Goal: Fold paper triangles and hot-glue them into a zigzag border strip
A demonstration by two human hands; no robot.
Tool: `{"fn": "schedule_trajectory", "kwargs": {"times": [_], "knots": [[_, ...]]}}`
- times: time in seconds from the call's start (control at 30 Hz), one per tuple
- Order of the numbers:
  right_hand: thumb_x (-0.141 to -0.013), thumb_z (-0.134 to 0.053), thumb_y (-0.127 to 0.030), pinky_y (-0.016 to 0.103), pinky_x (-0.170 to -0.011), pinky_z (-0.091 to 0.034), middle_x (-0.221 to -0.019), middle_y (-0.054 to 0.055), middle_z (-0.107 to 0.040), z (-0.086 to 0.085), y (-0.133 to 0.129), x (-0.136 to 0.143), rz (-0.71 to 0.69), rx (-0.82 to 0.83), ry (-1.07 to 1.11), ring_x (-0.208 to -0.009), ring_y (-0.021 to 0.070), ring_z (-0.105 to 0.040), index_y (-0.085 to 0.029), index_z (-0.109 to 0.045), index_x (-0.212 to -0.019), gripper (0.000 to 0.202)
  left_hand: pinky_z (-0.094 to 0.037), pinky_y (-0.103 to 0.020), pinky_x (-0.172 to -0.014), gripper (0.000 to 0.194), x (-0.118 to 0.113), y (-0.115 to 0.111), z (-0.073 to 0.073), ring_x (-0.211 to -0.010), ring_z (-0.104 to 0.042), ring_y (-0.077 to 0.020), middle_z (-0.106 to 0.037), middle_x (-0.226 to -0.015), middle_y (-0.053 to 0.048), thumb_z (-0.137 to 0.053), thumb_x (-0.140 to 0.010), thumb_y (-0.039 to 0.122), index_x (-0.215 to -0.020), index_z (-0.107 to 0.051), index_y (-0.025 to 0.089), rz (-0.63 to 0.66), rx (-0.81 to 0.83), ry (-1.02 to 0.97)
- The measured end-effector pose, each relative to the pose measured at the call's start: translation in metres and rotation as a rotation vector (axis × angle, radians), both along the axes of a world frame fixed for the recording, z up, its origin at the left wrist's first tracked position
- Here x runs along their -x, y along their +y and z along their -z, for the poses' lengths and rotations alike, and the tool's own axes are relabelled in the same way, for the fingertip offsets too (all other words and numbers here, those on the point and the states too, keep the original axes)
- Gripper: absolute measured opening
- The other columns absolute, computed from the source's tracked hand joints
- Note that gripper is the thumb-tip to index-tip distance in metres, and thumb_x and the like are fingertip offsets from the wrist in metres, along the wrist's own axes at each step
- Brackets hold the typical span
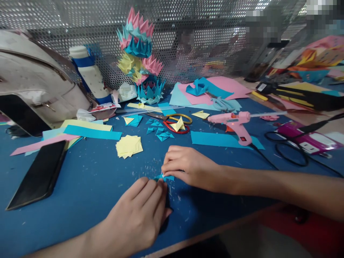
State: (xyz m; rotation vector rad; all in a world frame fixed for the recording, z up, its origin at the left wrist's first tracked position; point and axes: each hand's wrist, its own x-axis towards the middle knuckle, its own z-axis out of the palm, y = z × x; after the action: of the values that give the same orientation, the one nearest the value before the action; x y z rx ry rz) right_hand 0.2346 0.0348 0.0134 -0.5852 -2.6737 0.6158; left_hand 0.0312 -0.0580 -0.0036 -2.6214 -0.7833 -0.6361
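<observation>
A small piece of blue paper lies on the blue table between my hands, mostly covered by my fingers. My left hand is closed over its near side, fingers bent and pressed down. From the right, my right hand pinches the paper's far edge with curled fingers. Just beyond sit a stack of yellow paper squares and several small folded blue pieces. Scissors with red and yellow handles lie behind these, a folded yellow piece resting on them.
A pink glue gun stands at right by a blue strip, its cord trailing beside a purple power strip. Phones, paper strips and a bag are at left. Folded-paper flowers rise at the back.
</observation>
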Motion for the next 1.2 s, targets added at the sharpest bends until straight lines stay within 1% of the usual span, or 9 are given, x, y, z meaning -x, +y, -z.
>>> {"fn": "schedule_trajectory", "kwargs": {"times": [0.3, 0.5, 0.7, 0.9, 1.03, 1.2], "knots": [[-0.097, -0.057, -0.018, 0.027, -0.077, -0.043, -0.084, 0.006, -0.068, -0.001, 0.0, -0.005, -0.022, -0.023, -0.018, -0.086, 0.0166, -0.053, -0.016, -0.076, -0.091, 0.02, -0.042, -0.04, -0.084, 0.029, 0.0, -0.001, 0.001, -0.085, -0.061, -0.0243, -0.073, -0.098, -0.012, -0.047, -0.102, 0.02, -0.105, -0.07, 0.002, -0.002, 0.01, 0.007], [-0.097, -0.056, -0.016, 0.028, -0.077, -0.043, -0.086, 0.007, -0.067, -0.003, -0.001, -0.004, -0.051, -0.045, -0.056, -0.085, 0.0172, -0.052, -0.014, -0.075, -0.092, 0.02, -0.043, -0.039, -0.08, 0.029, -0.002, 0.001, -0.001, -0.079, -0.06, -0.0234, -0.073, -0.09, -0.011, -0.047, -0.101, 0.02, -0.101, -0.071, 0.003, -0.005, 0.004, -0.001], [-0.099, -0.053, -0.021, 0.029, -0.08, -0.044, -0.087, 0.008, -0.067, 0.001, 0.0, 0.001, -0.051, -0.086, -0.072, -0.087, 0.0181, -0.051, -0.014, -0.075, -0.093, 0.023, -0.043, -0.04, -0.083, 0.025, -0.002, 0.0, 0.0, -0.082, -0.061, -0.0244, -0.074, -0.095, -0.011, -0.051, -0.1, 0.018, -0.103, -0.071, 0.004, -0.012, 0.019, -0.003], [-0.099, -0.054, -0.023, 0.029, -0.078, -0.042, -0.089, 0.007, -0.066, 0.007, -0.002, 0.004, -0.015, -0.126, -0.076, -0.086, 0.0179, -0.049, -0.016, -0.074, -0.093, 0.023, -0.043, -0.04, -0.083, 0.024, -0.002, 0.0, -0.001, -0.081, -0.06, -0.0237, -0.075, -0.093, -0.011, -0.05, -0.1, 0.015, -0.101, -0.071, 0.004, 0.012, 0.002, -0.018], [-0.099, -0.055, -0.023, 0.029, -0.079, -0.042, -0.09, 0.007, -0.067, 0.007, -0.003, 0.008, -0.012, -0.139, -0.095, -0.086, 0.0177, -0.048, -0.015, -0.075, -0.094, 0.022, -0.043, -0.041, -0.083, 0.024, -0.002, 0.0, 0.0, -0.083, -0.06, -0.0248, -0.075, -0.094, -0.012, -0.051, -0.1, 0.016, -0.101, -0.072, 0.004, 0.014, -0.001, -0.02], [-0.099, -0.056, -0.024, 0.03, -0.078, -0.042, -0.09, 0.007, -0.067, 0.002, -0.001, 0.006, -0.009, -0.126, -0.127, -0.086, 0.018, -0.049, -0.017, -0.075, -0.095, 0.021, -0.042, -0.041, -0.081, 0.024, -0.001, 0.0, -0.001, -0.081, -0.06, -0.0249, -0.075, -0.094, -0.012, -0.051, -0.099, 0.015, -0.101, -0.072, 0.003, 0.024, 0.01, -0.006]]}}
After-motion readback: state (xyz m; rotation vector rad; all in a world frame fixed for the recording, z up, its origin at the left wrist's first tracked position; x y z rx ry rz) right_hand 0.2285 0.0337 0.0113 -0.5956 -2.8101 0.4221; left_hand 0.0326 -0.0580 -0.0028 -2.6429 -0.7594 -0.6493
